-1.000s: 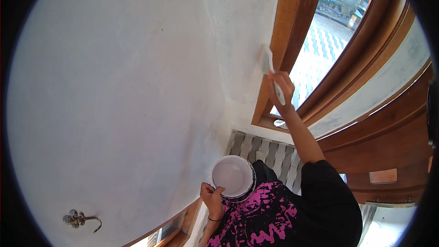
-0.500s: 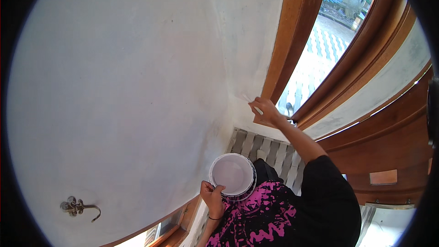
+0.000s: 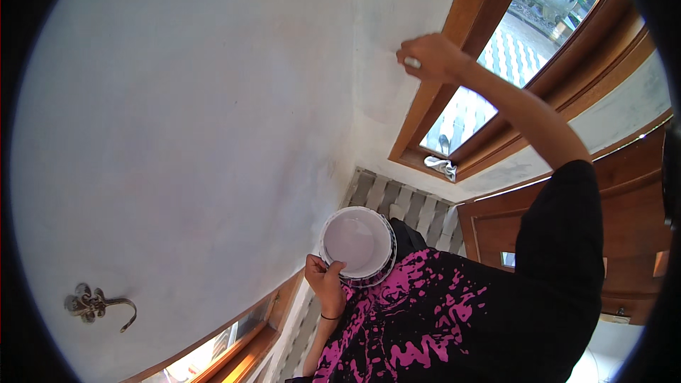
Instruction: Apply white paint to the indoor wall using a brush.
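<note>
My left hand (image 3: 326,288) grips the near-left rim of a white bucket (image 3: 385,245), thumb over the edge and fingers outside. The bucket is held close to my body, with pale, paint-like liquid (image 3: 349,242) inside. My right hand (image 3: 434,58) is raised at the strip of white wall (image 3: 377,92) beside the window frame. Its fingers are closed around what looks like a paintbrush (image 3: 412,62); only a pale end shows by the fingers, and its bristles are hidden.
A brown wooden window frame (image 3: 418,128) borders the glass at right. A crumpled white cloth (image 3: 441,167) lies on its sill. An ornate metal hook (image 3: 89,303) sticks out of the left wall. Below are striped floor tiles (image 3: 379,191) and a wooden door (image 3: 489,230).
My right hand has moved up along the wall strip beside the window frame, from near its lower corner. The bucket and left hand appear slightly higher as the view shifts.
</note>
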`<state>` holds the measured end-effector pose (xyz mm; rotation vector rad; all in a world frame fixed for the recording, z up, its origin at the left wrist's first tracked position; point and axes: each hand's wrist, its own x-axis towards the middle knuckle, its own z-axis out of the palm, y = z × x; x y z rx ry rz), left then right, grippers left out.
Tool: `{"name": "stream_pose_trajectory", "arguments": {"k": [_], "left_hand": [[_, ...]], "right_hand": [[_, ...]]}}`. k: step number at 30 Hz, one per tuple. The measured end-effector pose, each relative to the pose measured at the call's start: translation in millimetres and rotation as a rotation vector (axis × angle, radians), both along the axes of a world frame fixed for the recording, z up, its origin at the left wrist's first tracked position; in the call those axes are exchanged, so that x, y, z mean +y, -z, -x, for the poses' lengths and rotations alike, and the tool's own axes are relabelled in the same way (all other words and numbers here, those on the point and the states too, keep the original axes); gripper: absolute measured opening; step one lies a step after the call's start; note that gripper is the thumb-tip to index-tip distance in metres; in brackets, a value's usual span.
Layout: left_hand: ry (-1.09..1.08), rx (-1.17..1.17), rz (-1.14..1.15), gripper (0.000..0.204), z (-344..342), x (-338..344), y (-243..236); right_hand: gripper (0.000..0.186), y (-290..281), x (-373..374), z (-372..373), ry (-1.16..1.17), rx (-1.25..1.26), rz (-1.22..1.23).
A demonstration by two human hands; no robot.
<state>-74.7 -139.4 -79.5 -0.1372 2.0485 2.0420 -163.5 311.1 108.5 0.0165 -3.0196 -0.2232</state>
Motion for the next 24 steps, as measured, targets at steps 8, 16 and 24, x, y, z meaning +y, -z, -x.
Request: {"name": "stream_pose_trajectory", "arguments": {"k": [8,16,24], "left_hand": [[-0.019,-0.029,-0.026,0.037,-2,-1,2],[0.018,-0.018,0.001,0.038,-3,-4,-3],[-0.02,-0.029,-0.019,0.035,-4,-2,3]], "right_hand": [[0.012,-3,-26,5,-0.145,0.175,0.095],[0.017,127,16,24,-0.109,-0.036,0.313],[0.019,48,33,26,-0.128,-0.044,0.216]]}}
